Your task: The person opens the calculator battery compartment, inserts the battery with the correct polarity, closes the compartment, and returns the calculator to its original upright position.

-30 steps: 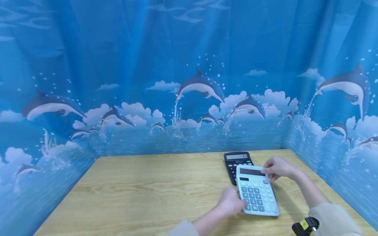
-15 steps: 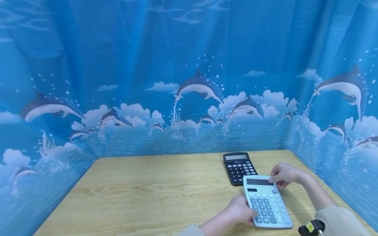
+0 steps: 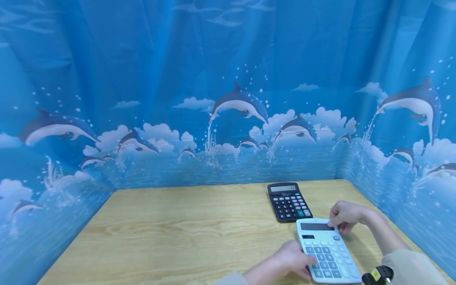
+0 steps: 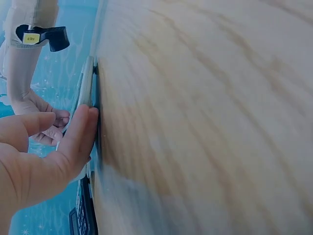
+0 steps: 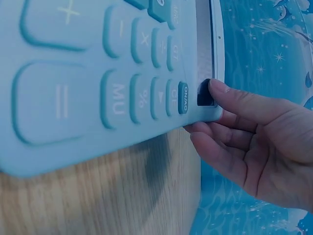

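Note:
A pale blue calculator with grey number keys is at the near right of the table, slightly tilted in the right wrist view. My left hand grips its left edge, thumb over the lower keys and fingers at the side and underneath. With thumb on the display and fingers curled under the edge, my right hand pinches the top right corner; the right wrist view shows this hand closely. Just behind lies a black calculator, flat on the table, its near edge close to the pale one's top.
The wooden table stretches out to the left of both calculators. A blue dolphin-print curtain hangs along the back and both sides. A black camera is strapped to the right wrist.
Both hands have brought the pale blue calculator toward the near right and lower. More of the black calculator has come into sight; it has stayed in place.

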A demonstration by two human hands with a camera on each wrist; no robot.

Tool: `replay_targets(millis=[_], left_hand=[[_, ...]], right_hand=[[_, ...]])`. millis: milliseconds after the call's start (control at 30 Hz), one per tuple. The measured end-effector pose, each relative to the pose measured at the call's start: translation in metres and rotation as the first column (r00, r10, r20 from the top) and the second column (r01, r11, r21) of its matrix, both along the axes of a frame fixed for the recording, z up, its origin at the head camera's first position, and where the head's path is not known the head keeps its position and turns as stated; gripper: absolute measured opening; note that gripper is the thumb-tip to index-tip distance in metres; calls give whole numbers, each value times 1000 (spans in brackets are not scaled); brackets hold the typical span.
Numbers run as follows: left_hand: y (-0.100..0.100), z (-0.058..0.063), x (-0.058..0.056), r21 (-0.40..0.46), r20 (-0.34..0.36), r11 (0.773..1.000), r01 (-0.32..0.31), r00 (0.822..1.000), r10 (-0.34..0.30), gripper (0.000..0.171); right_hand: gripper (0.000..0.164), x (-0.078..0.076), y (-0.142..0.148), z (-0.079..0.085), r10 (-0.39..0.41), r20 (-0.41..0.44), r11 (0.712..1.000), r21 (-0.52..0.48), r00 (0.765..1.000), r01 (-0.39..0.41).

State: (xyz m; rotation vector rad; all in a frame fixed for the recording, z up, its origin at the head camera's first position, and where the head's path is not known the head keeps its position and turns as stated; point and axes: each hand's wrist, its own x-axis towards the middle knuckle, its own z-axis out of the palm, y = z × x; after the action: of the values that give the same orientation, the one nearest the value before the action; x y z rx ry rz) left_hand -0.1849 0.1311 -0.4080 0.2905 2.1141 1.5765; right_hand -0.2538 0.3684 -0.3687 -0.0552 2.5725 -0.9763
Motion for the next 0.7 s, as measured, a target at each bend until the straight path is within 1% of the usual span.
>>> replay_targets(millis=[167,367,533,700], left_hand=[[-1,-1,2,-6,1,1000,16,1000,-16,8],[-2,0,4,-3,21,999,40,999,-40,10],[-3,-2,3,-16,6,1000,24,1000,-24,11],[-10,2,-1,-45,8,999,15,1000,-15,14]], right_hand=[[16,0,-1,0,-13,18,1000,24,1000,12],[16,2,-5,0,-21,31,997,72,999,19],[16,1,-9,2,-33,32,996,85,999,30],[14,1,-9,1,-24,24,996,83,999,22]])
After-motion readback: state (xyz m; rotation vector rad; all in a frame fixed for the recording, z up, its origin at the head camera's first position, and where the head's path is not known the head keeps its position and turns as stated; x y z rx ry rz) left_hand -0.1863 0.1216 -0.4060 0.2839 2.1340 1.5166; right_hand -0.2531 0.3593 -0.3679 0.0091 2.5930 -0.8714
